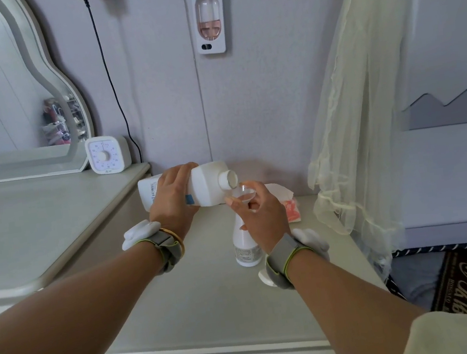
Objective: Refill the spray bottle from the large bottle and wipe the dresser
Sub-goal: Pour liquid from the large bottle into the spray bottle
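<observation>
Found mid-refill: large bottle (pixel 198 186) gripped tilted in left hand (pixel 172 202), mouth over clear funnel (pixel 243 194) pinched by right hand (pixel 260 212) atop spray bottle (pixel 246 246) on dresser (pixel 181 287); wiping judged outstanding.

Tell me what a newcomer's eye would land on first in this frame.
At centre, the left hand tips a large white bottle nearly flat, its mouth over a small clear funnel. The right hand steadies that funnel on the white spray bottle, standing on the dresser. A pink-and-white cloth lies behind.
</observation>
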Tool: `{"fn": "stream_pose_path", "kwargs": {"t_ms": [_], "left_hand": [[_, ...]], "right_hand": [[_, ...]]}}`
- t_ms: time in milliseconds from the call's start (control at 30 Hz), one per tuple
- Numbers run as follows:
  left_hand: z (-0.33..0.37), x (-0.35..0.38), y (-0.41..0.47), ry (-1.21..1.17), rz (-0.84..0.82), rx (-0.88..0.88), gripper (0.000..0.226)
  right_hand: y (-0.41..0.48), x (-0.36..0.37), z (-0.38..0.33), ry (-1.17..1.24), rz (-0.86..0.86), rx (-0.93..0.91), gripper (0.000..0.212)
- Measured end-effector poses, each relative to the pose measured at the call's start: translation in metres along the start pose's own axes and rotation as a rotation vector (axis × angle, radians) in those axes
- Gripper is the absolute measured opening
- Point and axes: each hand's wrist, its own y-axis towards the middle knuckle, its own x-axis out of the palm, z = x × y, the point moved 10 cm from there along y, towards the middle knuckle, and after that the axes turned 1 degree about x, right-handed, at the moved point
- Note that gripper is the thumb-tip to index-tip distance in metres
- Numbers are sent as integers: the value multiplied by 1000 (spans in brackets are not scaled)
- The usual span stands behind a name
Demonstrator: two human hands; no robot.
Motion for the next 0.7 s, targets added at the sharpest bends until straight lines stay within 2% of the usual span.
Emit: {"fn": "stream_pose_path", "kwargs": {"t_ms": [700], "left_hand": [[12, -7, 6, 46, -12, 85, 70]], "right_hand": [[0, 0, 1, 2, 6, -4, 44]]}}
